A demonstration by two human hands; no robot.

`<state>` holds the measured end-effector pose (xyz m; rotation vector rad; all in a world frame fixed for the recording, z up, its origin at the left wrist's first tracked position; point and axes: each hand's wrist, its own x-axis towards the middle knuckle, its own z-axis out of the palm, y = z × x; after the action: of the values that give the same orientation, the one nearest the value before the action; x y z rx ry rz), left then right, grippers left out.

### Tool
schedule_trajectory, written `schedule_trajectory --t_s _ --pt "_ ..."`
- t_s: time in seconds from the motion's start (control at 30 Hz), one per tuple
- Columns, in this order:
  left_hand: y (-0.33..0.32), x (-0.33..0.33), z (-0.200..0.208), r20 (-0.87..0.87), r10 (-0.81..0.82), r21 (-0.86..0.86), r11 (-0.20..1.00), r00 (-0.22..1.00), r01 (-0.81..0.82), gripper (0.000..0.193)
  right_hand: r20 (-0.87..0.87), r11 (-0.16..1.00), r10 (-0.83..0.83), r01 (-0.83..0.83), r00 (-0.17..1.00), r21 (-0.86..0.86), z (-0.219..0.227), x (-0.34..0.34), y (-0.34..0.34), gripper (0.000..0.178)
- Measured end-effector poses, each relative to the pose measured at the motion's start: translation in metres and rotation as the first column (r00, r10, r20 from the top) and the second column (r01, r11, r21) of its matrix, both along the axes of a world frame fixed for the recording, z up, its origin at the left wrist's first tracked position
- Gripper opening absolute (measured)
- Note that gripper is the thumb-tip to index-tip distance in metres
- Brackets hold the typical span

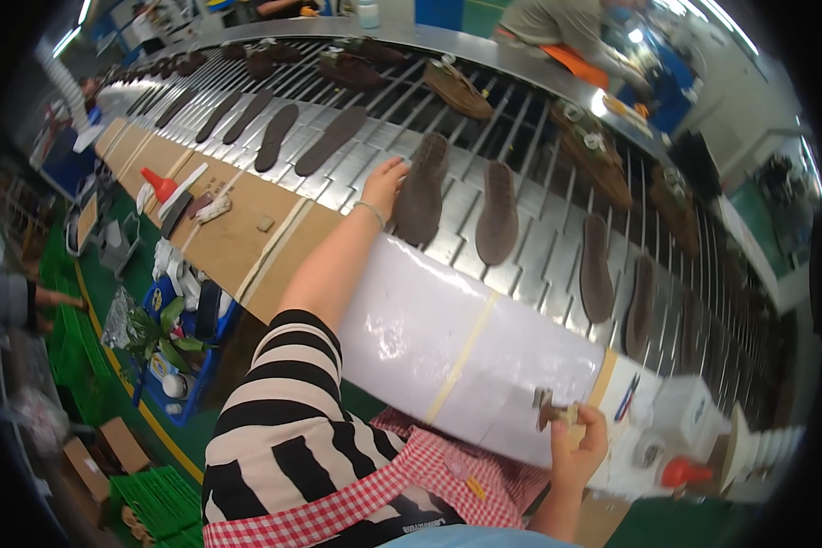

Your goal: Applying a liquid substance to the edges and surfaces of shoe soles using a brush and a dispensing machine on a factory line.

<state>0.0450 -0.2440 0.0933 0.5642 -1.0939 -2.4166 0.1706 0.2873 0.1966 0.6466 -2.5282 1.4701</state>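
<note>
My left hand [385, 188] reaches across to the metal slat conveyor [548, 196], its fingers curled at the left edge of a large brown shoe sole [420, 196]. The thumb side is hidden, so the exact grip is partly unseen. To the right of that sole lies a smaller brown insole [497, 215]. Low on the right, my right hand [579, 447] pinches a small brush-like tool [550, 411] with a dark brown head and a pale handle. It is over the white plastic-covered worktop [457, 338]; the tool's exact kind is too small to make out.
Several brown insoles lie along the conveyor, with brown shoes [457, 89] on the rods beyond. A cardboard-covered ledge [274, 196] at left carries a red-capped object [160, 185]. A clear container [683, 409], pen [627, 398] and red nozzle [685, 472] stand right. A co-worker [557, 32] bends opposite.
</note>
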Motion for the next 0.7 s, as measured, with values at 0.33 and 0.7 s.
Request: schedule_trajectory --t_s 0.33,0.7 --pt "-0.15 0.043 -0.032 0.176 0.908 -0.813 -0.083 0.38 0.576 0.052 0.216 0.994 0.081 -0.061 0.973 -0.095 -0.016 -0.032 -0.02 0.038" --pt "-0.153 0.049 -0.011 0.346 0.426 -0.745 0.667 0.836 -0.031 0.038 0.053 0.989 0.134 -0.136 0.99 0.054 -0.015 -0.049 -0.027 0.043"
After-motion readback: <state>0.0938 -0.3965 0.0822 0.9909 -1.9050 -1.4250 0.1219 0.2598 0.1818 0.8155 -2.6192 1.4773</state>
